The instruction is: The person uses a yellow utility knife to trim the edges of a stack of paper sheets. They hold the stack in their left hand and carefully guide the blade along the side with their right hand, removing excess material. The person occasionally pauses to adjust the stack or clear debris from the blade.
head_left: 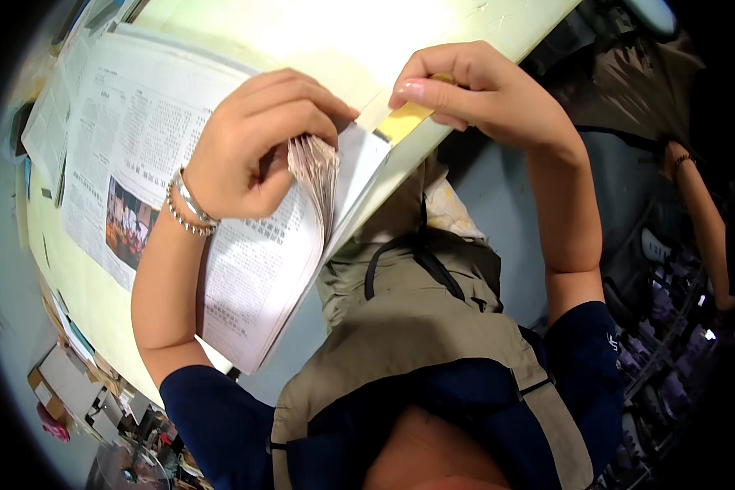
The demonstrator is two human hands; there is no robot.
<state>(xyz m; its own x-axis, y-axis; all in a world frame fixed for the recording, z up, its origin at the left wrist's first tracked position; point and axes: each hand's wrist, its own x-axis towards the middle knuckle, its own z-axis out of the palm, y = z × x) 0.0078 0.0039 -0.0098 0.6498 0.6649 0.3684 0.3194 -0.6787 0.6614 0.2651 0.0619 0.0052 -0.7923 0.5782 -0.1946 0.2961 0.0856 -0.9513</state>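
My left hand (pixel 265 139) is closed over the stack of newspaper sheets (pixel 253 286), pinching their lifted, curled-up edges (pixel 314 167). Beneath those edges a pale, smooth sheet (pixel 359 159) lies along the table's near edge. Between the thumb and fingers of my right hand (pixel 457 90) is a flat yellow strip (pixel 404 122). Its lower end, which looks dark, meets the corner of the pale sheet. Exactly what kind of tool or piece the strip is, I cannot tell.
More newspaper (pixel 131 106), with a colour photo, spreads across the pale table (pixel 318 33) to the left. Another person's forearm (pixel 706 212) shows at the far right, beside dark racks (pixel 661 327). Boxes and clutter (pixel 73 384) stand at lower left.
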